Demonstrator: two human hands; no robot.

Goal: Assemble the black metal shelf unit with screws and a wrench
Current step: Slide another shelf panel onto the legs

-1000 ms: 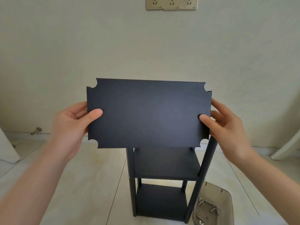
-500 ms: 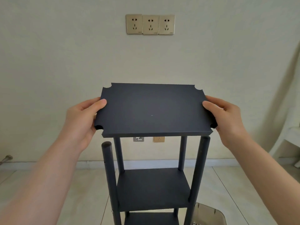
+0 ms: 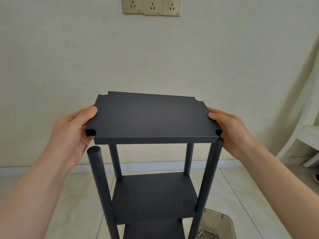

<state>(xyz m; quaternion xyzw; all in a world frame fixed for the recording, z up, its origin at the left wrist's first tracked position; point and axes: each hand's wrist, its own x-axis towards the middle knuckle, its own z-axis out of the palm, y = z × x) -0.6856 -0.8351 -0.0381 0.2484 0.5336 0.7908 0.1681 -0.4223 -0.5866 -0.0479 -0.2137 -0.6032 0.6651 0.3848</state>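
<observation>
3 wall sockets (image 3: 152,6), pale curtain (image 3: 300,87).

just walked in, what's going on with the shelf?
A person holds the top panel by its short ends, left hand and right hand, above the posts of the black shelf unit. It is not seated: the near left post stands clear of its corner notch. Screws lie in a tray on the floor.

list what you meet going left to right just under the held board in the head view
left hand → front left post → back left post → back right post → front right post → right hand
</observation>
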